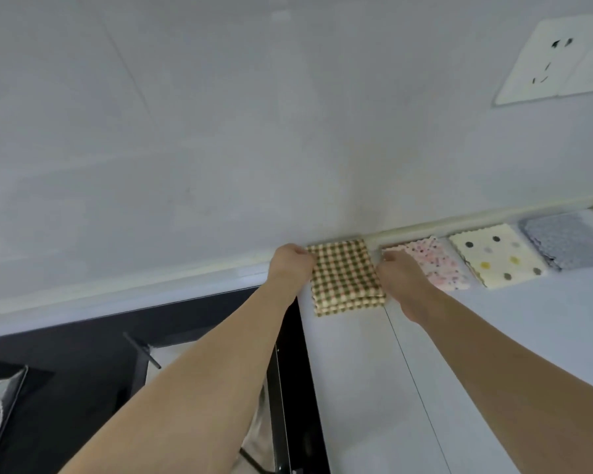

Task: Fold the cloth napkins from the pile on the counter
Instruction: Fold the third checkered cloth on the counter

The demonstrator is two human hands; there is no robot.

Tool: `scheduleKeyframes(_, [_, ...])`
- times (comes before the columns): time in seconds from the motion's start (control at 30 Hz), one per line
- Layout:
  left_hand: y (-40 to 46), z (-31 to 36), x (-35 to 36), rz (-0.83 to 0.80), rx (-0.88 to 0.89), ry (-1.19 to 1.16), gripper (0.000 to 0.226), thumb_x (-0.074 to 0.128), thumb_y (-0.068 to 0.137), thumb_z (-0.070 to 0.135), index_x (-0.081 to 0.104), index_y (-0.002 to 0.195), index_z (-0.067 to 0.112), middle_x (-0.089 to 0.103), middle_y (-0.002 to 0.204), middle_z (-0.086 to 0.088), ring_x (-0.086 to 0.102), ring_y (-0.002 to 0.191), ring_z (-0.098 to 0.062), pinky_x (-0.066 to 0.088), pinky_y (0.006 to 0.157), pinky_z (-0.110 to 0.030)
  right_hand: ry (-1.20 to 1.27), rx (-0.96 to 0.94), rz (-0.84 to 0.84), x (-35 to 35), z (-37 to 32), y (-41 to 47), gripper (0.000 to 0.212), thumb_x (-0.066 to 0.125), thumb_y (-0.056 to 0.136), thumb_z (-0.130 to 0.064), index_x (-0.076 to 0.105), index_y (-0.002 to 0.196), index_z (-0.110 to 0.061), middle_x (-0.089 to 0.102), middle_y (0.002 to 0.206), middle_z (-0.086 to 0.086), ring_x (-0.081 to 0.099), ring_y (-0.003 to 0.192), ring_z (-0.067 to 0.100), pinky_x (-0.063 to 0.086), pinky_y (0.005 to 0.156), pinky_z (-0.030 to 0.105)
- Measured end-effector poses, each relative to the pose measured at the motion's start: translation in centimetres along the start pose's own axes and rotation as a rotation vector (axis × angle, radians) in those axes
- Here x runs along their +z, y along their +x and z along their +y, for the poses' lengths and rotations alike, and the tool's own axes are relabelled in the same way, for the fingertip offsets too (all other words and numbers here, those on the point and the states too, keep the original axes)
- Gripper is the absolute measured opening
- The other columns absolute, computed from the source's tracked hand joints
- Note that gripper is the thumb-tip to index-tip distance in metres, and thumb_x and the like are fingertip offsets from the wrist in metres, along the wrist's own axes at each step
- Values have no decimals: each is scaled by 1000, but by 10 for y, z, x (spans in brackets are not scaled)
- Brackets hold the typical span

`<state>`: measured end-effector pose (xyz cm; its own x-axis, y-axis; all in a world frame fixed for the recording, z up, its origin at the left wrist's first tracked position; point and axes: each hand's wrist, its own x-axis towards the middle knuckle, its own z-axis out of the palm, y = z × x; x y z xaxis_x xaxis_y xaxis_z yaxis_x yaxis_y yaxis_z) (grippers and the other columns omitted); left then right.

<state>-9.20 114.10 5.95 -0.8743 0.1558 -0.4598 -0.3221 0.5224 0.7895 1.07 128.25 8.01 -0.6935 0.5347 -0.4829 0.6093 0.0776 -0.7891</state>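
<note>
A single head-worn wide-angle view is given, aimed forward and slightly down along both outstretched forearms. The wall point(220, 131) fills the upper frame; the counter point(493, 336) is seen close below, its lines tilted.

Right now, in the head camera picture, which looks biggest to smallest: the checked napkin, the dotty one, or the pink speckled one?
1. Checked napkin, largest.
2. Dotty napkin.
3. Pink speckled napkin, though the right hand covers part, so its place is unsure.
</note>
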Motion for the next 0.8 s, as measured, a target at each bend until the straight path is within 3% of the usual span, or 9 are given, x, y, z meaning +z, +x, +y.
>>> scheduleKeyframes(0.03, [-2,0,-2,24,23,68,10,56,89,19,62,93,13,68,101,-10,63,91,-26,55,83,-36,-19,-7,8,-1,-1,-4,38,42,95,-16,50,132,-8,59,116,5,55,90,19,42,74,29])
scheduleKeyframes(0.1, [-12,3,-9,66,88,150,13,50,92,20,56,103,16,61,100,-1,56,90,-19,45,76,-27,-63,-26,37,-3,-3,-12,45,42,98,-25,42,141,-12,51,121,0,52,101,21,39,81,31])
scheduleKeyframes(0.2, [-37,9,-20,78,205,228,23,46,97,21,52,119,14,52,96,6,50,81,-11,38,70,-24,-142,-102,36,-6,-9,-36,37,42,94,-19,45,130,-19,47,120,2,49,110,22,41,81,32])
scheduleKeyframes(0.27, [-58,7,-30,78,294,312,29,44,99,24,52,124,12,55,110,1,51,85,-10,38,71,-23,-189,-157,13,-4,-16,-58,41,43,92,-12,45,133,-13,47,114,1,52,111,25,43,84,36])
scheduleKeyframes(0.43, [-107,-18,-66,133,481,556,35,41,100,27,49,132,15,51,130,-1,49,116,-19,43,89,-30,-367,-323,48,12,-27,-111,44,45,91,-13,43,135,-9,48,133,10,51,112,25,45,93,41])
scheduleKeyframes(0.63, [-144,-39,-135,224,572,725,35,39,101,29,47,133,17,50,131,-1,49,115,-21,47,92,-35,-509,-437,35,53,-47,-167,46,45,94,-14,39,140,-9,42,141,9,43,126,26,40,100,37])
scheduleKeyframes(0.8, [-166,-71,-211,261,604,709,36,39,101,31,47,133,17,51,131,-2,50,115,-21,46,95,-36,-526,-523,22,115,-73,-212,48,44,95,-15,38,143,-13,40,147,6,42,131,22,37,105,35])
